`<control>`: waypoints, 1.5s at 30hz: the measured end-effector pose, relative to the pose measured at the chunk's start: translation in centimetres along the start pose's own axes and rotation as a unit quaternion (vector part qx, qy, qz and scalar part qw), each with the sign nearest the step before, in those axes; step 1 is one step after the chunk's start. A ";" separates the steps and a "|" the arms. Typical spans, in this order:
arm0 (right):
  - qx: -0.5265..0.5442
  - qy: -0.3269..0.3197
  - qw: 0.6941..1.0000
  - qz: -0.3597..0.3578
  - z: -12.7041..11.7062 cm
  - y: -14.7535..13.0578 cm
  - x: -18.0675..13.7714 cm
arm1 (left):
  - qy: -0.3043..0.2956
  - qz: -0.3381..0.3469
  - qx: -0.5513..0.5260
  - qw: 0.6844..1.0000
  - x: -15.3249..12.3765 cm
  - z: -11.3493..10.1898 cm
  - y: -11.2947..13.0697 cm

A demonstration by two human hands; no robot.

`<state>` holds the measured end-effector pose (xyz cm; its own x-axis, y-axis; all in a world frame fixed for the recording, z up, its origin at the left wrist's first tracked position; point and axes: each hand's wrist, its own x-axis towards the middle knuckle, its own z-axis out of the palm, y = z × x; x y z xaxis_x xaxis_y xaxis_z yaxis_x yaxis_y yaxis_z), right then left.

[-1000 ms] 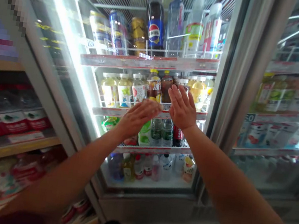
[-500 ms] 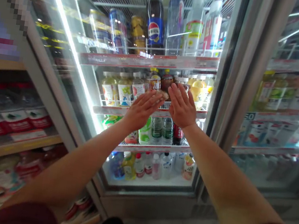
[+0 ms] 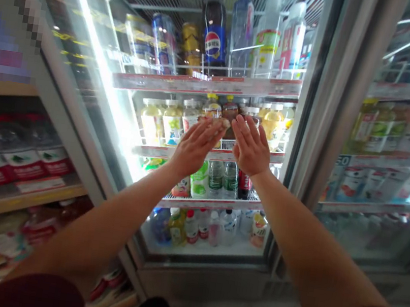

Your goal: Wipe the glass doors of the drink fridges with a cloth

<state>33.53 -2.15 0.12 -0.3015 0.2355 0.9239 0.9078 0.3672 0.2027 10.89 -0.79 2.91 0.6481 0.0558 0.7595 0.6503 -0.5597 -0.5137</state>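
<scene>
My left hand (image 3: 194, 144) is stretched out in front of a drinks fridge (image 3: 203, 268), fingers extended and lying side by side. A small pale patch shows at its fingertips, too blurred to make out. Close to it on the right, my right hand (image 3: 252, 147) is raised with its fingers straight and its back toward me. Nothing shows in either hand. Whether the palms touch the fridge's glass, I cannot tell. Behind the hands stand brown bottles with yellow caps (image 3: 230, 111) and pale yellow bottles (image 3: 273, 122), partly covered by my fingers.
A cola bottle (image 3: 214, 26) and several cans (image 3: 163, 42) stand on the upper fridge shelf. Lower down are clear water bottles (image 3: 230, 178) and small bottles (image 3: 191, 226). Wooden shelves (image 3: 20, 200) with packed drinks flank the left, and another glass-fronted fridge (image 3: 386, 175) the right.
My left fingertips have shifted slightly, closer to the right hand's fingers. The view has moved a little; my right hand stays nearly in place.
</scene>
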 end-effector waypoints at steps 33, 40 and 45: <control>-0.008 0.020 1.000 -0.004 0.4 0.2 -0.2 | -0.112 0.223 -0.032 0.968 -12.3 2.5 4.5; 0.012 0.020 1.000 0.011 0.5 0.2 -0.3 | 0.046 -0.095 0.066 0.992 -3.7 -0.9 -2.3; 0.008 0.019 1.000 0.002 0.6 0.4 -0.3 | -0.013 0.006 0.048 0.999 -10.2 1.6 3.2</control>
<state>33.79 -1.60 -0.29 -0.2865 0.2031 0.9363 0.9042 0.3804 0.1942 7.00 -1.83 -7.18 0.6650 0.0719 0.7434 0.6769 -0.4787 -0.5592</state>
